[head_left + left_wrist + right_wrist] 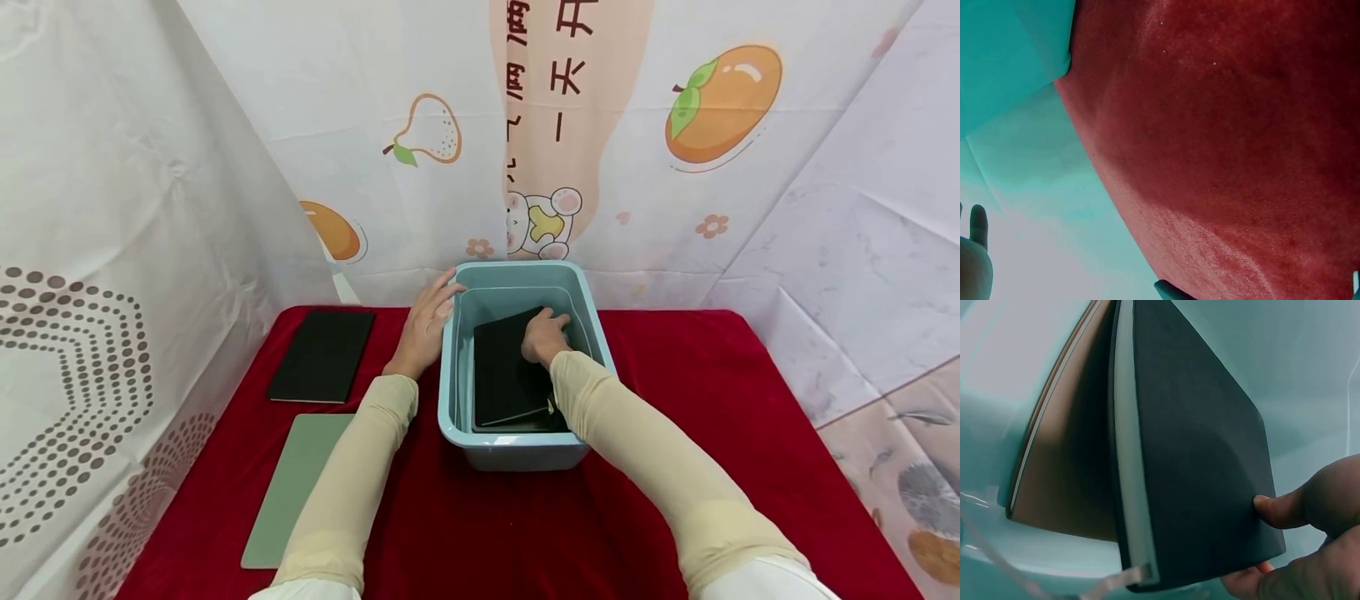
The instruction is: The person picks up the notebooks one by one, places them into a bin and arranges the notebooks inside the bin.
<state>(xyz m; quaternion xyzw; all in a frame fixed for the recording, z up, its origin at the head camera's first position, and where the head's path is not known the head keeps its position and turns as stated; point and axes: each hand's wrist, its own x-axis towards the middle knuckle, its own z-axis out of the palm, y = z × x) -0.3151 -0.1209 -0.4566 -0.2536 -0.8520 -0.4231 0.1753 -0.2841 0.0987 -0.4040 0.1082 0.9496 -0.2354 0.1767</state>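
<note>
One black notebook (504, 367) lies tilted over another book (1069, 469) inside the blue tub (447, 392), its edge pinched between thumb and fingers of the right hand (546, 336); the left hand (425, 327), fingers loosely extended, is at the tub's left rim. The step looks like handling this notebook within the tub, whether in or out I cannot tell, and the next move calls for a firm pinch and a steadied tub.
</note>
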